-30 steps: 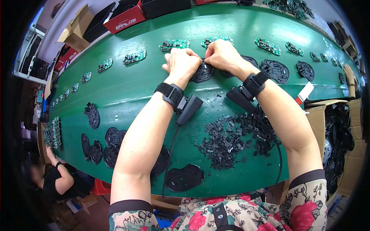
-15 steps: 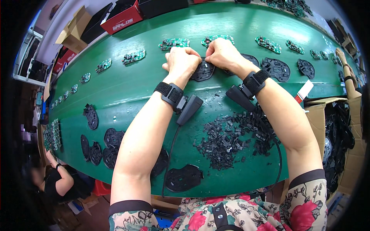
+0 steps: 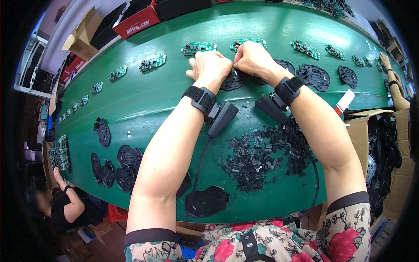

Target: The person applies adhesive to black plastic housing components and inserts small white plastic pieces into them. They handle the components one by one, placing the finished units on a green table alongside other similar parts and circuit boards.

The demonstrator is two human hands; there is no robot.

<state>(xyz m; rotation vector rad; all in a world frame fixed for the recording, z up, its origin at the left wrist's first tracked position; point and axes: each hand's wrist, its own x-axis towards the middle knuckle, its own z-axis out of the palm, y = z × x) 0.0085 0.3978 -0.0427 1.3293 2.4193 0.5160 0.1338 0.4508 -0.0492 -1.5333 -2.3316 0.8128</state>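
Note:
My left hand (image 3: 211, 69) and my right hand (image 3: 255, 61) meet at the upper end of a black plastic shell (image 3: 233, 81) lying on the green table. Both are closed, with thumbs and index fingers pinched together almost touching. Whatever is between the fingertips is too small or hidden to make out. Just beyond my hands lie two green circuit boards, one board (image 3: 198, 48) past the left hand and another board (image 3: 248, 43) past the right. A second black shell (image 3: 284, 66) is partly covered by my right wrist.
Small black plastic parts (image 3: 253, 159) are heaped nearer me. More shells (image 3: 315, 77) lie to the right, others (image 3: 129, 156) at left. A cardboard box (image 3: 358, 135) of black parts stands at right. Co-workers' arms show at far right (image 3: 395, 85) and lower left (image 3: 73, 203).
My left hand and forearm have shifted right, closer to the right hand and covering more of the shell. The right hand has barely moved.

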